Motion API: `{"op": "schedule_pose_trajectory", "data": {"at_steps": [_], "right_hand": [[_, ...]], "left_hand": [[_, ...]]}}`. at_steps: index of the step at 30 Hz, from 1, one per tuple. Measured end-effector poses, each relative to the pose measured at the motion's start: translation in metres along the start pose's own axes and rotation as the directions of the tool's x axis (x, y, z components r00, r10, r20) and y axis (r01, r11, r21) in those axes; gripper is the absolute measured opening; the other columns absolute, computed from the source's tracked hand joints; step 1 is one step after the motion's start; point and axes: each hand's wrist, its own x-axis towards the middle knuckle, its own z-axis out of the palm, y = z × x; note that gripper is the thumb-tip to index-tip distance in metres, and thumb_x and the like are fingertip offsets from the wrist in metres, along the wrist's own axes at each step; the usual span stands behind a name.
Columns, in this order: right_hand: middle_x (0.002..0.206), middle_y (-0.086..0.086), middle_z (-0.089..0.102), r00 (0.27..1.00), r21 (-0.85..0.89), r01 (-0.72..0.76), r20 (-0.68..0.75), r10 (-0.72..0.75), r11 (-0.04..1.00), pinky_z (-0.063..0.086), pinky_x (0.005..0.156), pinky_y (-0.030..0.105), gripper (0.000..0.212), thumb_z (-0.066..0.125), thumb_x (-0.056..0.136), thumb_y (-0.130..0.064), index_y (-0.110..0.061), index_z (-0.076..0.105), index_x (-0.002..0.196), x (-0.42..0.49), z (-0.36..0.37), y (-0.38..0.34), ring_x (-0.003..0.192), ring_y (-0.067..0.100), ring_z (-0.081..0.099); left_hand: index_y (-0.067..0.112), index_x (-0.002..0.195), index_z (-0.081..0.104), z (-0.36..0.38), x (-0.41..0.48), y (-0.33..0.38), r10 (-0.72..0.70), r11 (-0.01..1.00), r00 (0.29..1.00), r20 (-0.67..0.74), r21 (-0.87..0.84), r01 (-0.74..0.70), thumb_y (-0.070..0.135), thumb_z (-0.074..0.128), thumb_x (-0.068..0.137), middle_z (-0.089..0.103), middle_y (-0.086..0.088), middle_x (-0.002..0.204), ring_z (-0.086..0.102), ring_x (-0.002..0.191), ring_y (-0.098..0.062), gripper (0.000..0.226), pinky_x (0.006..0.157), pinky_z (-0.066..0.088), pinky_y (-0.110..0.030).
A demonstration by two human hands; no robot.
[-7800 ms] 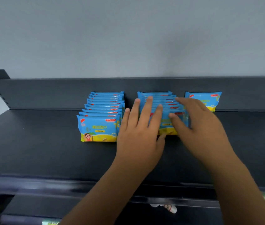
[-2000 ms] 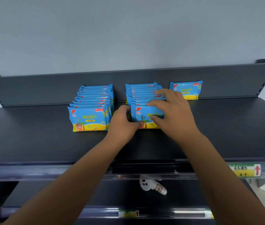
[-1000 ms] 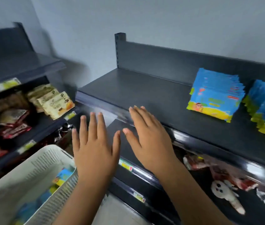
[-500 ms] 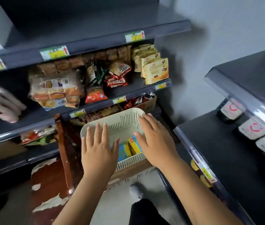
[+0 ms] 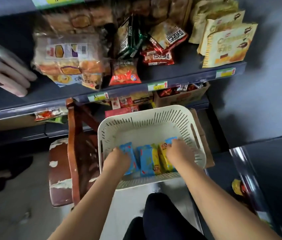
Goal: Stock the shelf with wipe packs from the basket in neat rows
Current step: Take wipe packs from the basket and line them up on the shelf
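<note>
1. In the cream slotted basket (image 5: 143, 116), low in the middle of the view, we see three wipe packs lying side by side along the near wall: a left pack (image 5: 133, 163), a middle pack (image 5: 147, 161) and a right pack (image 5: 162, 158).
2. The left hand (image 5: 117, 158) is inside the basket, its fingers curled over the far end of the left pack and gripping it.
3. The right hand (image 5: 178, 151) is in there too, its fingers bent over the top of the right pack and holding it. The fingertips are blurred.
4. The middle pack lies between the two hands and touches both neighbours.
5. Just beside the basket on its left we find a worn wooden chair (image 5: 72, 144). We cannot tell what the basket rests on.
6. Behind the basket runs a dark snack shelf (image 5: 180, 78) carrying bread bags (image 5: 64, 63), a red snack bag (image 5: 124, 73) and cream-yellow bags (image 5: 223, 42), with a price label (image 5: 157, 85) on its front edge.
7. At the right edge we see another dark shelf (image 5: 278, 161), and at the bottom the person's dark trouser legs (image 5: 159, 213).
</note>
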Motion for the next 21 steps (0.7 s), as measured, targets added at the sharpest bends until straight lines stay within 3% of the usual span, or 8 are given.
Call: {"op": "schedule_pose_trajectory", "data": {"at_steps": [3, 4, 5, 7, 11, 13, 16, 21], "right_hand": [[0.128, 0.011, 0.060, 0.994, -0.027, -0.108, 0.005, 0.108, 0.994, 0.052, 0.081, 0.041, 0.050, 0.051, 0.101, -0.049, -0.011, 0.058, 0.133, 0.019, 0.017, 0.000, 0.110, 0.032, 0.065], [0.127, 0.011, 0.059, 0.992, -0.040, -0.125, -0.002, 0.125, 0.991, 0.053, 0.080, 0.042, 0.052, 0.054, 0.099, -0.052, -0.010, 0.059, 0.131, 0.024, 0.021, -0.001, 0.109, 0.033, 0.065], [0.125, 0.011, 0.058, 0.990, -0.061, -0.138, -0.015, 0.138, 0.989, 0.054, 0.080, 0.042, 0.053, 0.057, 0.097, -0.054, -0.010, 0.061, 0.128, 0.030, 0.025, -0.001, 0.109, 0.033, 0.064], [0.124, 0.011, 0.056, 0.986, -0.109, -0.165, -0.042, 0.161, 0.980, 0.055, 0.076, 0.039, 0.052, 0.063, 0.094, -0.052, -0.011, 0.062, 0.126, 0.038, 0.028, -0.001, 0.108, 0.033, 0.063], [0.123, 0.010, 0.057, 0.975, -0.100, -0.222, -0.035, 0.219, 0.970, 0.050, 0.069, 0.038, 0.065, 0.077, 0.083, -0.053, -0.013, 0.056, 0.129, 0.047, 0.033, 0.003, 0.108, 0.029, 0.062], [0.124, 0.009, 0.058, 0.968, -0.104, -0.249, -0.032, 0.247, 0.963, 0.052, 0.071, 0.038, 0.073, 0.080, 0.078, -0.056, -0.013, 0.054, 0.131, 0.049, 0.035, 0.003, 0.108, 0.029, 0.062], [0.116, 0.007, 0.059, 0.967, -0.104, -0.253, -0.055, 0.249, 0.962, 0.053, 0.067, 0.036, 0.068, 0.083, 0.075, -0.056, -0.015, 0.057, 0.122, 0.050, 0.037, 0.004, 0.099, 0.027, 0.064], [0.100, 0.004, 0.068, 0.979, -0.057, -0.183, -0.098, 0.177, 0.981, 0.051, 0.063, 0.032, 0.038, 0.080, 0.082, -0.036, -0.019, 0.057, 0.107, 0.048, 0.035, 0.012, 0.091, 0.027, 0.068]], "left_hand": [[-0.006, 0.113, 0.070, 0.025, 0.024, -0.003, 0.004, 1.000, 0.987, 0.163, 0.014, -0.006, 0.030, 0.064, 0.093, 0.070, -0.028, 0.113, 0.070, 0.107, -0.031, 0.042, 0.087, 0.055, -0.038], [-0.006, 0.110, 0.071, 0.032, 0.030, -0.007, 0.073, 0.990, 0.995, 0.075, 0.114, -0.081, 0.036, 0.068, 0.090, 0.070, -0.030, 0.112, 0.070, 0.108, -0.030, 0.047, 0.090, 0.055, -0.037], [-0.007, 0.120, 0.067, 0.039, 0.036, -0.009, -0.028, 0.982, 0.994, 0.102, 0.190, 0.009, 0.030, 0.063, 0.096, 0.066, -0.030, 0.124, 0.065, 0.119, -0.032, 0.045, 0.100, 0.052, -0.038], [-0.004, 0.141, 0.049, 0.056, 0.050, -0.012, -0.222, 0.975, 0.971, 0.086, 0.011, 0.222, 0.012, 0.045, 0.105, 0.052, -0.021, 0.145, 0.049, 0.136, -0.039, 0.040, 0.105, 0.048, -0.036], [0.001, 0.147, 0.042, 0.064, 0.053, -0.007, -0.192, 0.972, 0.975, 0.112, -0.114, 0.205, 0.011, 0.037, 0.107, 0.040, -0.018, 0.155, 0.039, 0.142, -0.038, 0.041, 0.110, 0.038, -0.047], [0.000, 0.144, 0.043, 0.064, 0.058, -0.003, -0.343, 0.908, 0.939, 0.022, -0.248, 0.337, 0.016, 0.052, 0.102, 0.047, -0.020, 0.149, 0.047, 0.136, -0.036, 0.046, 0.107, 0.041, -0.041], [0.011, 0.130, 0.054, 0.061, 0.067, -0.009, -0.318, 0.918, 0.948, 0.011, -0.247, 0.311, 0.027, 0.075, 0.089, 0.061, -0.012, 0.129, 0.060, 0.121, -0.031, 0.049, 0.099, 0.049, -0.037], [0.014, 0.110, 0.067, 0.043, 0.056, -0.015, -0.252, 0.876, 0.967, 0.041, -0.415, 0.246, 0.023, 0.077, 0.084, 0.072, -0.009, 0.102, 0.068, 0.089, -0.031, 0.029, 0.077, 0.055, -0.036]]}}
